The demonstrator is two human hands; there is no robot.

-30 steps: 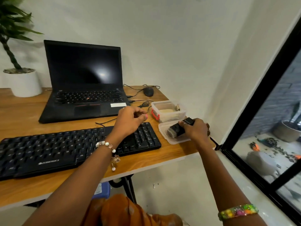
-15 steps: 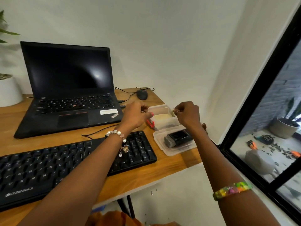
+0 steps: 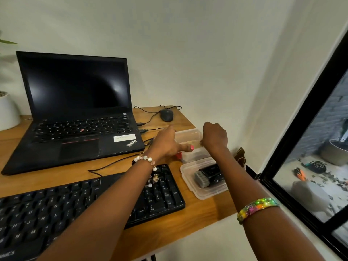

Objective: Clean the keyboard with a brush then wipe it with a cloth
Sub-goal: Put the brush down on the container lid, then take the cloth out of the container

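Observation:
The black keyboard (image 3: 56, 213) lies along the desk's near edge, partly under my left forearm. A black brush (image 3: 209, 176) with grey bristles lies in a clear plastic lid (image 3: 205, 195) to the right of the keyboard. Just behind the lid stands a clear container (image 3: 188, 135) with a red latch (image 3: 178, 155). My left hand (image 3: 167, 144) grips the container's left side, thumb across its front. My right hand (image 3: 214, 138) is curled at the container's right rim, knuckles up. What its fingers hold is hidden. No cloth is clearly visible.
An open black laptop (image 3: 79, 110) sits behind the keyboard, with cables and a dark mouse (image 3: 166, 114) to its right. A white plant pot (image 3: 7, 112) stands far left. The wooden desk (image 3: 188, 223) ends near the lid, next to a black-framed window (image 3: 301, 129).
My right hand has let go of the brush, which now lies in the lid, and risen to the container. My left hand moved from above the keyboard onto the container's left side.

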